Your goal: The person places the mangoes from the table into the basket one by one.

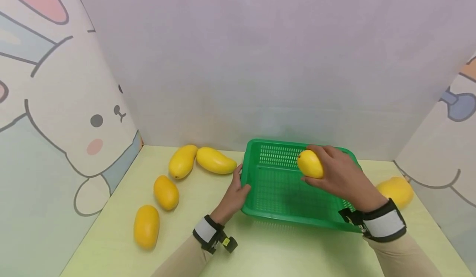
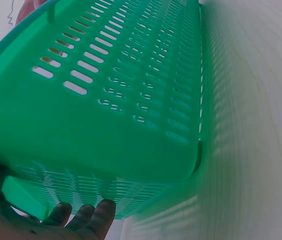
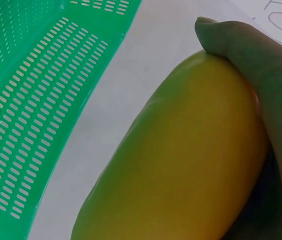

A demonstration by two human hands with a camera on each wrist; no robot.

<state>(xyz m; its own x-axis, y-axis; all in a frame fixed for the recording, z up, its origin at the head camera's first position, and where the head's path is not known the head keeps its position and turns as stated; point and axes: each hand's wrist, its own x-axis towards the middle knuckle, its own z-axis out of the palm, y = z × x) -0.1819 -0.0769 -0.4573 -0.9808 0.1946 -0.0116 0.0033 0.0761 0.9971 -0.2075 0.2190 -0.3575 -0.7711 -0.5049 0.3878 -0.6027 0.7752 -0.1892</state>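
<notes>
Right hand [image 1: 340, 174]: fingers and thumb curled round a smooth yellow plastic-looking mango [image 1: 310, 164], held in the air above the far part of the green slotted plastic basket [image 1: 277, 186]; in the right wrist view the thumb [image 3: 231, 40] presses against the fruit's upper end.

Left hand [image 1: 233, 196]: clasps the basket's left rim, thumb toward the inside as far as can be seen, fingertips [image 2: 93, 217] under the outer wall in the left wrist view. That side appears slightly raised off the pale yellow-green worktop [image 1: 260, 252].

The basket stands near the worktop's far edge, right of centre; no fruit shows inside it.

Four more yellow mangoes lie toward the left edge: two [image 1: 182, 161] [image 1: 215, 160] touching end to end by the far left corner, a third [image 1: 166, 192] nearer, a fourth [image 1: 146, 226] nearest the front. Another mango [image 1: 397, 191] lies by the right edge, just beyond the right wrist.

A rabbit-patterned panel [image 1: 55, 116] encloses the left side.
</notes>
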